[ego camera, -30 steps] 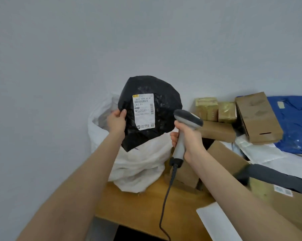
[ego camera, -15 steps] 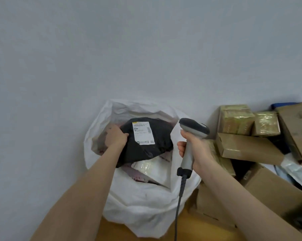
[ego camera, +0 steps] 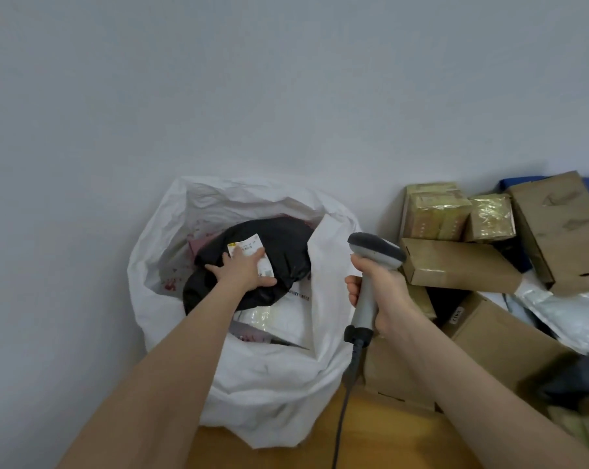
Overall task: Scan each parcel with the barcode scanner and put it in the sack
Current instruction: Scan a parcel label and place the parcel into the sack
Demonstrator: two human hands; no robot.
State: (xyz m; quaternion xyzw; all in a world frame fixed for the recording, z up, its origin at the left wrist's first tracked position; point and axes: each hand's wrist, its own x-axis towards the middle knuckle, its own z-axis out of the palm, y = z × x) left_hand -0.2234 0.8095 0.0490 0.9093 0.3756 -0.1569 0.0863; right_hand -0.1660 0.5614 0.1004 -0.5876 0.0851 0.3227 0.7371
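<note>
Black poly parcel lay in the white sack, left hand spread flat on it, apparently seating it; right hand gripped the barcode scanner aside, ready.

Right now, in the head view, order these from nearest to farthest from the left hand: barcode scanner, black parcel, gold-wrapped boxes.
1. black parcel: directly under the left hand, inside the sack.
2. barcode scanner: to the right, outside the sack, gripped by the right hand.
3. gold-wrapped boxes: farther right, against the wall.
</note>
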